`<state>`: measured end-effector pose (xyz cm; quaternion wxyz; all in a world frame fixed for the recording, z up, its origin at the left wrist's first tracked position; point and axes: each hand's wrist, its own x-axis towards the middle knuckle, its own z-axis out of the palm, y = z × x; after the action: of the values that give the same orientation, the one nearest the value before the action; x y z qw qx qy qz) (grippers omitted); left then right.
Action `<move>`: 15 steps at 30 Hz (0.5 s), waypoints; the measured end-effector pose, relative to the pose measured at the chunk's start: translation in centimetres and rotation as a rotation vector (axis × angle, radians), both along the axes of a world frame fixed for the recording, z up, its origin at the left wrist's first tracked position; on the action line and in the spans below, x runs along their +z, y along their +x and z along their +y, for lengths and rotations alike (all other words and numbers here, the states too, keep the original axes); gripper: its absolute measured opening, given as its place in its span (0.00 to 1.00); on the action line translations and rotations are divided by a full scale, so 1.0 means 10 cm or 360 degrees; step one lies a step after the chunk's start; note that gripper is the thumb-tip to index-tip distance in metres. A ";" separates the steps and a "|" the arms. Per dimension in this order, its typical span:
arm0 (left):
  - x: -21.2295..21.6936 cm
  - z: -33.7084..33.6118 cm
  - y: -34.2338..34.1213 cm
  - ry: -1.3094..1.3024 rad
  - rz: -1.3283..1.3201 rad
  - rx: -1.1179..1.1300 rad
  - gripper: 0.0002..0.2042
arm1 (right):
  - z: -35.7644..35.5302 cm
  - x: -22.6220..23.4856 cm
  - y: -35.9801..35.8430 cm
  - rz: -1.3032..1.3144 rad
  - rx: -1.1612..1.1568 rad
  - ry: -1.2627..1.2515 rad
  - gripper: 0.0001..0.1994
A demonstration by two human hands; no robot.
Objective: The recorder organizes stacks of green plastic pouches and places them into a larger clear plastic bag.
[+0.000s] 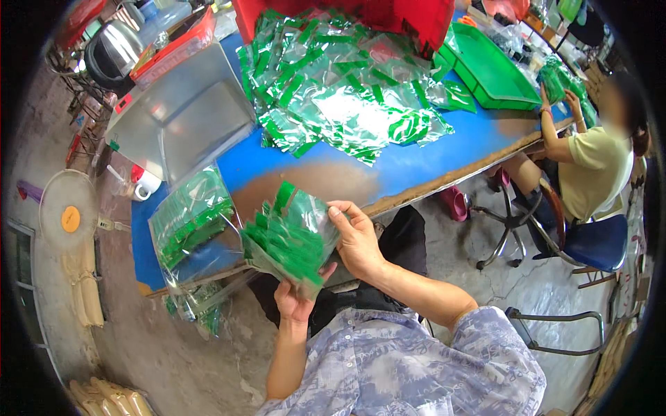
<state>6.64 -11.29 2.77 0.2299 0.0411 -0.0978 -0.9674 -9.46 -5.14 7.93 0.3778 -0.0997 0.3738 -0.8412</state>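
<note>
I'm holding the bag stack off the tabletop's near edge: left hand is gripping its lower end, right hand is pinching its right side, long axis slanting up-left

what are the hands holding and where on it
Both hold one stack of clear bags with green headers. The left hand grips it from beneath at the lower edge; the right hand holds its right edge, fingers on top.
</note>
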 end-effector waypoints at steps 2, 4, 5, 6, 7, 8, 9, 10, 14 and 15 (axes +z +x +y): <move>0.01 0.03 -0.02 -0.0007 -0.0114 0.0116 0.34 | -0.02 0.01 0.04 0.0011 0.0101 0.0181 0.12; -0.06 0.03 0.04 -0.0019 -0.0222 0.0236 0.33 | -0.01 -0.04 -0.13 0.0302 0.0338 0.0378 0.16; -0.19 -0.01 0.14 -0.0059 -0.0307 0.0274 0.32 | 0.00 -0.07 -0.27 0.0587 0.0584 0.0581 0.20; -0.30 -0.03 0.23 -0.0098 -0.0392 0.0313 0.31 | -0.01 -0.06 -0.53 0.0894 0.0715 0.0531 0.26; -0.35 -0.03 0.28 -0.0109 -0.0381 0.0305 0.31 | -0.05 -0.06 -0.79 0.1460 0.0423 0.0998 0.25; -0.39 -0.03 0.32 -0.0196 -0.0481 0.0338 0.30 | -0.14 -0.17 -1.11 0.1513 0.0168 0.0952 0.24; -0.42 -0.04 0.40 -0.0280 -0.0586 0.0387 0.30 | -0.21 -0.05 -1.37 0.2060 -0.0319 0.1041 0.25; -0.43 -0.03 0.47 -0.0291 -0.0573 0.0375 0.30 | -0.26 -0.13 -1.75 0.2476 -0.0532 0.1263 0.32; -0.24 0.02 0.57 -0.0100 -0.0491 0.0283 0.36 | -0.25 -0.39 -1.97 0.3152 -0.0119 0.1674 0.49; -0.18 0.04 0.57 -0.0121 -0.0428 0.0225 0.36 | -0.18 -0.28 -1.72 0.3267 -0.0013 0.1610 0.51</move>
<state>12.34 -10.85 0.97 0.2838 0.1684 -0.1610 -0.9302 -26.67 -6.98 5.16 -0.1115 -0.5748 0.8021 -0.1175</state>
